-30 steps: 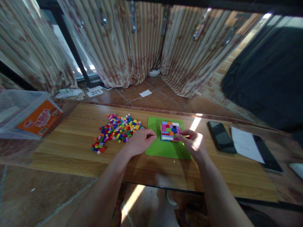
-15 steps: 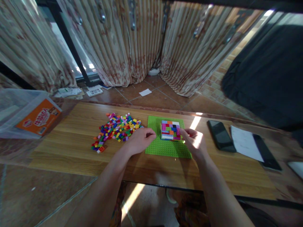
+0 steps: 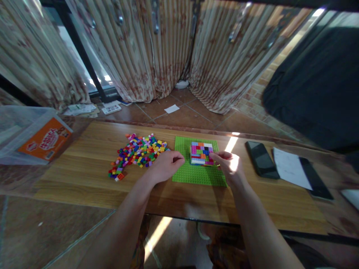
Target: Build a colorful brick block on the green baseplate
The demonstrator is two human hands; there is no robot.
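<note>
A square block of many-coloured toy bricks (image 3: 201, 153) stands on the green baseplate (image 3: 199, 177). My right hand (image 3: 231, 165) is at its right side, thumb and forefinger pinched together over the near right corner; whatever may be between the tips is too small to make out. At the baseplate's left edge hovers my left hand (image 3: 165, 165), its fingers curled in and the thumb against them. I cannot see whether it holds anything. Just beyond that hand lies a pile of loose toy bricks (image 3: 140, 149).
The wooden table (image 3: 84, 179) carries a black phone (image 3: 261, 160), a white paper sheet (image 3: 291, 168) and a dark flat device (image 3: 316, 183) on the right. A clear plastic box (image 3: 28, 130) with an orange label is at the far left. Curtains (image 3: 157, 56) hang behind.
My right hand has moved slightly left, its fingertips now over the right edge of the brick block. My left hand has stayed in place.
</note>
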